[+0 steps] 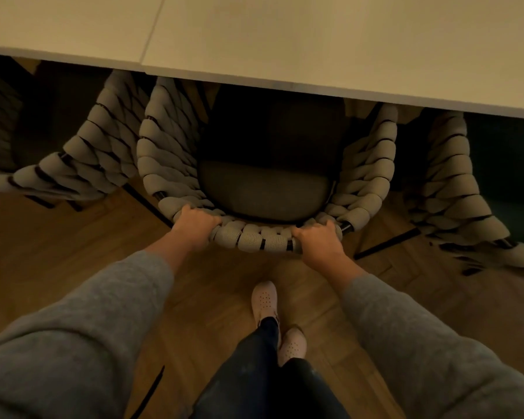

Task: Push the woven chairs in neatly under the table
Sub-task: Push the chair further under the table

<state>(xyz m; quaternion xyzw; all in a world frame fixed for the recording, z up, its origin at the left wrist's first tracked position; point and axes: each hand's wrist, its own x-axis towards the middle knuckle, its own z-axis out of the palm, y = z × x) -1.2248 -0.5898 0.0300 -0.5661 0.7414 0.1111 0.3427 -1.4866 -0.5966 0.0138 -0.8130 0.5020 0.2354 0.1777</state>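
A woven chair point(260, 238) with thick beige rope wrapping and a dark seat cushion point(263, 192) stands directly before me, its front part under the pale table point(315, 40). My left hand point(194, 225) grips the left side of its curved back rim. My right hand point(321, 238) grips the right side of the same rim. A second woven chair point(82, 158) stands to the left, partly under the table. A third woven chair point(454, 189) stands to the right, its back sticking out past the table edge.
The floor is wooden parquet point(58, 237). My feet in pale perforated shoes point(265, 300) stand just behind the middle chair. Black chair legs point(387, 241) angle out onto the floor on both sides. A dark cord point(152, 391) lies at lower left.
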